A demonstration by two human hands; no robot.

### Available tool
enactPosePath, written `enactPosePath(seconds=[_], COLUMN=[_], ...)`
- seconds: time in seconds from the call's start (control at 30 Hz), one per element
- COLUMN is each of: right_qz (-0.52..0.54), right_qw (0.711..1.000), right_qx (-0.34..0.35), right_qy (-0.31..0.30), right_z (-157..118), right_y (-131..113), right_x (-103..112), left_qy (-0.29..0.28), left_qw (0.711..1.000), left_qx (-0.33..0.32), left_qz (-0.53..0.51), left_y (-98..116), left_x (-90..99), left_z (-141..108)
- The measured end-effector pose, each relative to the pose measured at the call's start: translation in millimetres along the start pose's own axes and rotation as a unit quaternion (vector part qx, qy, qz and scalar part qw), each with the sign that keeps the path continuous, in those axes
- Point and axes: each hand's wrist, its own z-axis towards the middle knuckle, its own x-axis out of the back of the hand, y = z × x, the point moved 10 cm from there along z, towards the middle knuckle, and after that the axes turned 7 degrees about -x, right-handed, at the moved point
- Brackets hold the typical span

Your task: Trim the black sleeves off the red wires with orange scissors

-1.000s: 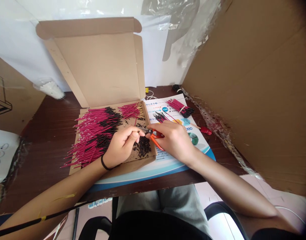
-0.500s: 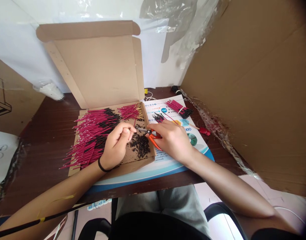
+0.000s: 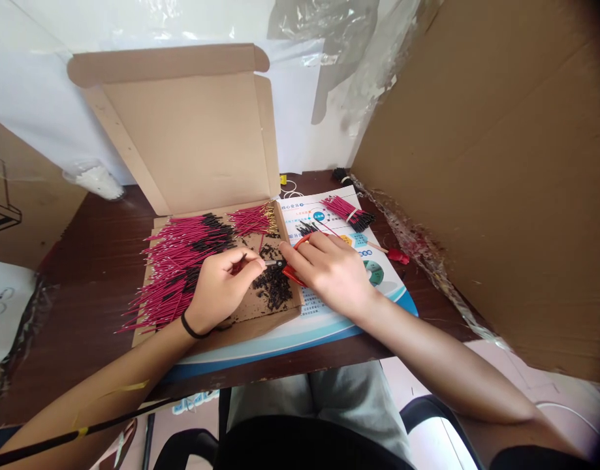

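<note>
My right hand (image 3: 329,267) grips orange-handled scissors (image 3: 292,273), with the blades pointing left over the cardboard box. Their tips meet the fingertips of my left hand (image 3: 226,282), which is closed in a pinch. A bit of red wire shows inside that pinch, and the rest of it is hidden by the fingers. Just left of this hand lies a large pile of red wires (image 3: 167,261) with black sleeved ends. Small black clippings (image 3: 274,287) are heaped under the scissors, on the floor of the open cardboard box (image 3: 245,312).
A smaller bunch of red wires with gold ends (image 3: 253,219) lies in the box's back right corner. On the printed sheet (image 3: 329,313) rests a banded wire bundle (image 3: 347,212). The box lid (image 3: 192,137) stands upright behind; a cardboard wall (image 3: 486,183) closes the right side.
The scissors have turned in my right hand and their blades have come closer to my left fingertips. My left hand has rolled over and shifted slightly left and down.
</note>
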Motion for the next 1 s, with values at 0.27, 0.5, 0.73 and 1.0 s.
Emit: enactPosePath(seconds=[0.27, 0.5, 0.73, 1.0], right_qz=[0.000, 0.041, 0.058, 0.057], right_qw=[0.996, 0.993, 0.992, 0.992], right_qx=[-0.092, -0.112, -0.110, -0.107], right_qy=[0.001, -0.016, -0.022, -0.014], right_z=[0.1, -0.6, -1.1, -1.3], right_y=[33.3, 32.6, 32.6, 30.6], right_x=[-0.8, -4.8, -7.5, -7.6], left_qy=[0.054, 0.031, 0.019, -0.024], left_qw=[0.998, 0.994, 0.997, 0.998], left_qx=[0.023, -0.051, -0.055, -0.044], left_qz=[0.037, 0.093, 0.055, 0.023], left_y=[-4.8, 7.9, 10.1, 0.8], left_x=[15.7, 8.4, 5.4, -5.5], left_z=[1.0, 1.5, 2.8, 0.4])
